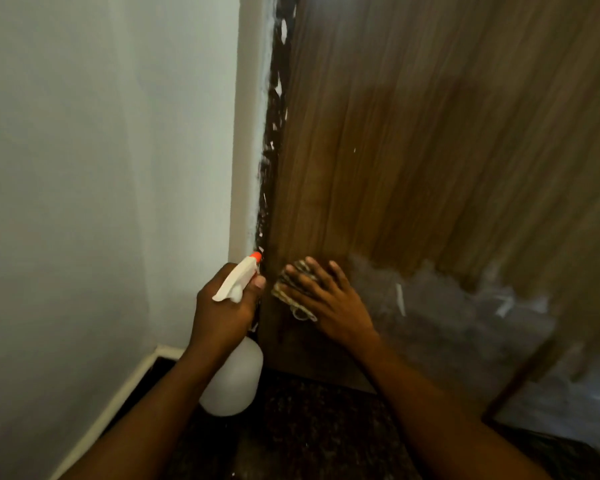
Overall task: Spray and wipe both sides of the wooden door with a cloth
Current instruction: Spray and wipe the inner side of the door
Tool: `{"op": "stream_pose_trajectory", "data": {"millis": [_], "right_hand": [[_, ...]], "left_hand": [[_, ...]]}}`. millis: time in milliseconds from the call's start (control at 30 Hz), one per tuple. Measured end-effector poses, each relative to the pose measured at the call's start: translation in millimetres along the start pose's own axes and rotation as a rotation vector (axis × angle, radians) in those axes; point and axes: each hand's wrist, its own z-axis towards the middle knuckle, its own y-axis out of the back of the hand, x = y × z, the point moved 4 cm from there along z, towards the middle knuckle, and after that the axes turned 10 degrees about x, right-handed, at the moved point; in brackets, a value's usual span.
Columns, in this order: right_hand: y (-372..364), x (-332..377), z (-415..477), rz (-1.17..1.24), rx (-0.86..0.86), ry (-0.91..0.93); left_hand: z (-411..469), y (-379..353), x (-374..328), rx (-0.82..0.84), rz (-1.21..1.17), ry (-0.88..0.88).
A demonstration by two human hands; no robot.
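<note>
head | left hand (222, 306) grips spray bottle (232, 379) | right hand (326, 299) presses cloth (291, 289) on door (413, 168)

white wall (84, 168) left | white skirting board (118, 403) at base | dark speckled floor (309, 427)

1. Below your left hand (222, 306) and right hand (326, 299) the floor (309, 427) is dark and speckled.
2. Left of your left forearm, a white skirting strip (118, 400) meets the floor along the wall foot.
3. Just below your right wrist, the wooden door (395, 168) has its bottom edge close to the floor; contact cannot be told.
4. No loose item is discernible on the floor; the area is dim.
</note>
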Motion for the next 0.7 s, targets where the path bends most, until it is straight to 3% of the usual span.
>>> {"op": "stream_pose_trajectory", "data": {"millis": [100, 233, 267, 367, 433, 567, 633, 700], "right_hand": [[3, -32, -40, 0.03, -0.091, -0.249], [33, -47, -15, 0.186, -0.208, -0.636], [32, -41, -5, 0.224, -0.21, -0.61], [1, -11, -4, 0.151, -0.153, -0.233], [-28, -7, -40, 0.104, -0.088, -0.165], [-41, -32, -105, 0.205, -0.074, -0.569], [-27, -51, -93, 0.278, -0.132, -0.836], [-11, -61, -65, 0.362, -0.186, -0.952]], "left_hand": [[-5, -14, -1, 0.005, -0.017, 0.007], [-3, -26, 0, 0.026, -0.036, 0.011], [-3, -30, 0, 0.029, -0.042, 0.008], [-2, -41, 6, 0.053, -0.037, -0.014], [-2, -47, 9, 0.075, -0.065, 0.003], [-3, -60, 13, 0.078, -0.075, 0.005], [-5, -72, 10, 0.067, -0.11, 0.01], [-6, -81, 10, 0.046, -0.156, 0.026]]}}
